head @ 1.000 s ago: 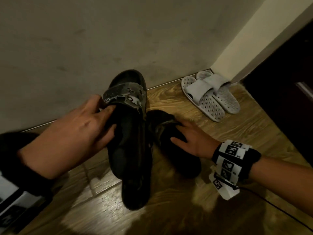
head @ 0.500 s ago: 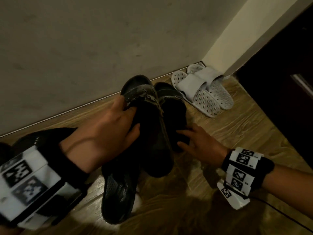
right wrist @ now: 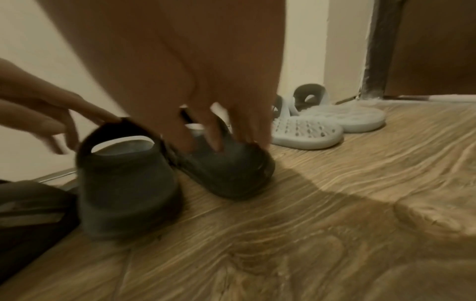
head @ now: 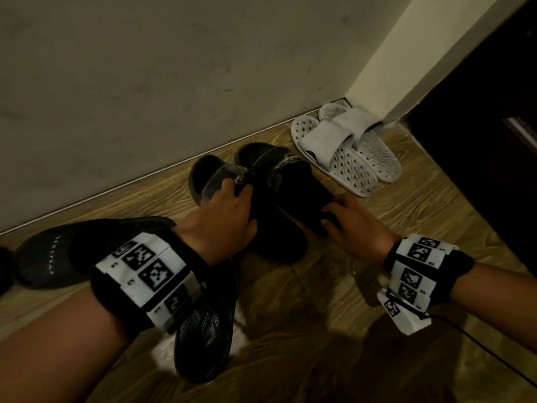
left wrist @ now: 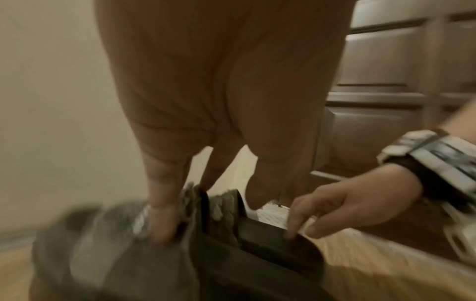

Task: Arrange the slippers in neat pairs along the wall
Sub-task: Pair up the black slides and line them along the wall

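A dim hallway corner seen from above, with a grey wall (head: pixel 174 82) running along a wood-grain floor (head: pixel 406 228). Two black slippers lie side by side on the floor, toes toward the wall and close to its base. The left hand (head: pixel 223 219) holds the left black slipper (head: pixel 209 175) by its worn strap, fingers curled over the strap's edge. The right hand (head: pixel 357 228) rests on the heel end of the right black slipper (head: pixel 296 181), fingers fairly straight and slightly spread, their tips pressing down on the sole. The two black slippers touch along their inner sides. Just beyond them along the wall, in the corner by a dark door (head: pixel 479 141), sits a pair of pale perforated slippers (head: pixel 348 152), one overlapping the other. On the near side, further from the wall, lie two more dark shoes (head: pixel 58 257), partly hidden under the left forearm. Both wrists wear bands with black-and-white markers.
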### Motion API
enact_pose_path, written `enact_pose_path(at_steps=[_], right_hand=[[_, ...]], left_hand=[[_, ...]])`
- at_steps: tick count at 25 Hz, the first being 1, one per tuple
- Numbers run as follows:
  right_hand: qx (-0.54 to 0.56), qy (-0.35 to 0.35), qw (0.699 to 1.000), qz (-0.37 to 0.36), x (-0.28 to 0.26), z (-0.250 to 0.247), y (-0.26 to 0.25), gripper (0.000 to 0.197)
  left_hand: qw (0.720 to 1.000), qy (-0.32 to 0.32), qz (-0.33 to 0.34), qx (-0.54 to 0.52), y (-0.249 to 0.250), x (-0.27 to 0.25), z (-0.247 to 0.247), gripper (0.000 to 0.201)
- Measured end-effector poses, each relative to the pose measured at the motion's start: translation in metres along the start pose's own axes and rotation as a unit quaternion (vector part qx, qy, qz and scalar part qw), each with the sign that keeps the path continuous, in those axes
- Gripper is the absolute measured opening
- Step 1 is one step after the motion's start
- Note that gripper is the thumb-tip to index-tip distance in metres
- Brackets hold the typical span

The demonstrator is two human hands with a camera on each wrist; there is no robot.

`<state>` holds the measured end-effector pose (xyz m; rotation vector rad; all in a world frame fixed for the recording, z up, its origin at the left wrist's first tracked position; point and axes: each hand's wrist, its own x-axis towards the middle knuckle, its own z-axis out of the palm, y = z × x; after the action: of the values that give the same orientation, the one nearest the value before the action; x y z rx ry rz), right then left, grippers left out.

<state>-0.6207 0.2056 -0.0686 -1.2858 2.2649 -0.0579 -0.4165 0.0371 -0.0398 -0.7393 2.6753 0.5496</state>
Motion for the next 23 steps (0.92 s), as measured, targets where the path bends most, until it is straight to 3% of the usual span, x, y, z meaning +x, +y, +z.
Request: enact_pose_path(at_steps=[2,5,8,18,23], right_hand=[[-0.007,0.003,0.999,0.049,-0.008,0.001,0.001,0.029],[-0.016,-0.055,0.995,0.08,-0.019,0.007,0.001,0.03],[-0.025,-0.053,0.996,0.073,-0.021,0.008,0.001,0.031],[0.0,-0.068,0.993,0.092,-0.015,0.013,0.005,0.035],[-0.038,-0.08,0.995,0.035,-0.019,0.014,-0.01,0.033]], left_hand=[[1.0,-0.008,-0.001,-0.03,-0.001,0.002,0.005,0.064],[0.999,-0.008,-0.016,-0.036,-0.007,0.003,0.009,0.056],[0.999,-0.035,-0.024,-0.021,-0.011,0.007,0.013,0.057],[0.996,-0.021,0.025,-0.086,-0.014,0.02,0.021,0.051],[0.997,0.01,0.029,-0.073,-0.021,-0.005,0.021,0.056]])
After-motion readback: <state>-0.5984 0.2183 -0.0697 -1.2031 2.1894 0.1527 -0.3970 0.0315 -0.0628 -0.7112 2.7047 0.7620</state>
